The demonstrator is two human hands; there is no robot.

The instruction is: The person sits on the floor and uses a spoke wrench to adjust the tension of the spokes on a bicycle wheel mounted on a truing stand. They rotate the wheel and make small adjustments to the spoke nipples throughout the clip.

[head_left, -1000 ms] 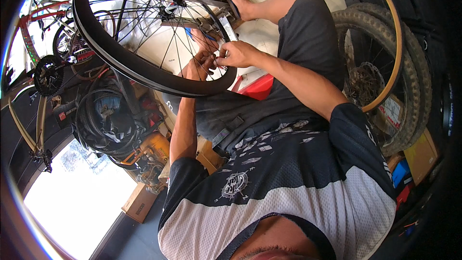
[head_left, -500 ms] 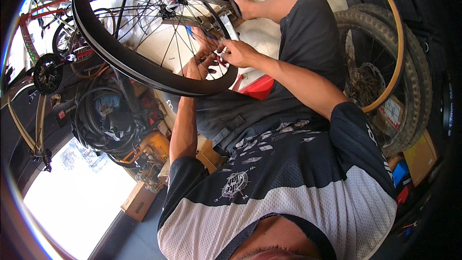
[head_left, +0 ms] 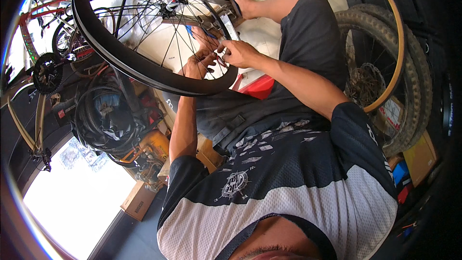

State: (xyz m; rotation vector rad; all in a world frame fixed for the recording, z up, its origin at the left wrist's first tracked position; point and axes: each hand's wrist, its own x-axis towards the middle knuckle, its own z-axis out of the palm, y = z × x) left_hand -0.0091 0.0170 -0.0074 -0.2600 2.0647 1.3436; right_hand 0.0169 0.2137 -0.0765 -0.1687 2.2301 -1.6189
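Parting slightly since earlier, left hand (head_left: 198, 62) and right hand (head_left: 239, 53) curled by wheel rim (head_left: 173, 83), grip unclear

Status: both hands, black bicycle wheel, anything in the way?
Left hand at thin black spokes, right hand close beside; grips unclear. Black deep-rimmed bicycle wheel tilted. Obstruction: spokes crossing view of left hand.

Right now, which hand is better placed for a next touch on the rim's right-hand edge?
Probably the right hand: it lies beside that edge, fairly unobstructed, while the rim crosses over the left forearm.
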